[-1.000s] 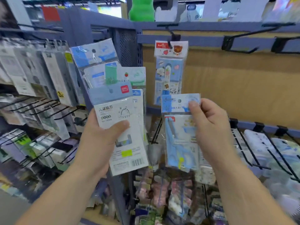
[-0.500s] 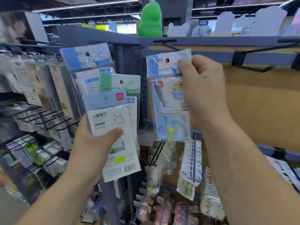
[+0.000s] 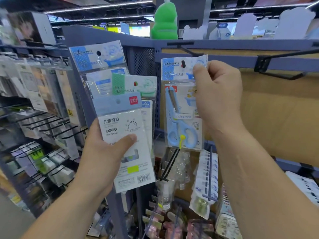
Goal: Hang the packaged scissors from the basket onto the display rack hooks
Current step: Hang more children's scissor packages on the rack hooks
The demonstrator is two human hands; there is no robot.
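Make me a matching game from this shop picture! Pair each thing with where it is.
Things:
1. blue scissors pack
2. white dinosaur pack
3. green figure
4. black hook on the right

Places:
A. on top of the display rack
B. pinched by the right hand
C. bare, nothing hanging on the part in view
D. front of the stack held in the left hand

Pairs: 1-B, 2-D, 3-A, 4-C

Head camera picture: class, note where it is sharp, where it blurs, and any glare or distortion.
Head view: sharpest on the blue scissors pack in the right hand; left-edge shelves smeared; ceiling strip lights glare; rack post leans from wide-angle distortion.
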